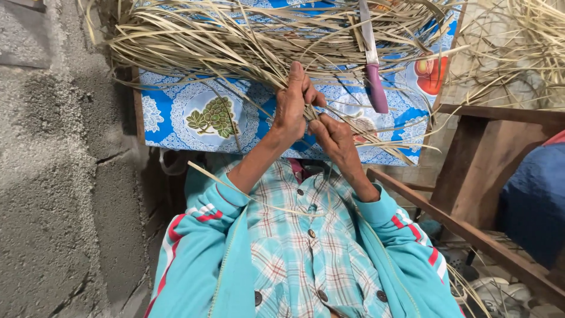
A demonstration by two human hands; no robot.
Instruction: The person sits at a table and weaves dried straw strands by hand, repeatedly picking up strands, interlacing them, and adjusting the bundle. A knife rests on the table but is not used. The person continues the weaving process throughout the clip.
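Left hand [292, 106] and right hand [333, 134] both closed on dry leaf strips [259, 41], gripped between them at the table [176, 112] edge. Bundle fans out above the hands. Knife [372, 59] lies on it, right.

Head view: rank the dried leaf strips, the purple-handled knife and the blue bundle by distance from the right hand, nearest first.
1. Leaf strips: in the right hand's grip, just above it.
2. Knife: on the table, up and to the right.
3. Blue bundle: far right, past the wooden frame.
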